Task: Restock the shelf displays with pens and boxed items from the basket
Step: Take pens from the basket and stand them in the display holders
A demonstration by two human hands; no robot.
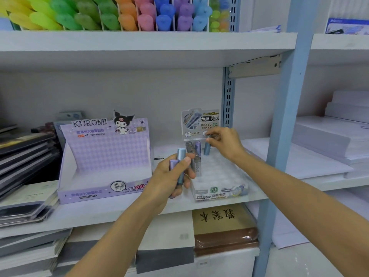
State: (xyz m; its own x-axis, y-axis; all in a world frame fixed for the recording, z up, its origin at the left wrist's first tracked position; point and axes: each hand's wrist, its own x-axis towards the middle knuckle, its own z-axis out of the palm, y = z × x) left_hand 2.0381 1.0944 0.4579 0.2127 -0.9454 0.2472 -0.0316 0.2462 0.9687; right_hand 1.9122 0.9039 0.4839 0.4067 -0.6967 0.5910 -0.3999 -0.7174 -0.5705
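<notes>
My left hand [175, 172] grips a bunch of lead-refill tubes [180, 156], blue and purple, upright in front of the clear display tray [219, 170]. My right hand [223, 139] pinches one blue tube [207, 147] by its top and holds it upright over the tray's back row. Several tubes [194, 150] stand in slots at the tray's back left; most slots look empty. The tray's printed header card [199, 122] rises behind my right hand. The basket is out of view.
An empty purple Kuromi display box [103, 156] stands left of the tray. Dark notebooks [24, 154] are stacked at far left, white paper reams [329, 136] at right. A blue shelf post [287, 116] stands right of the tray. Coloured pens [119, 15] fill the upper shelf.
</notes>
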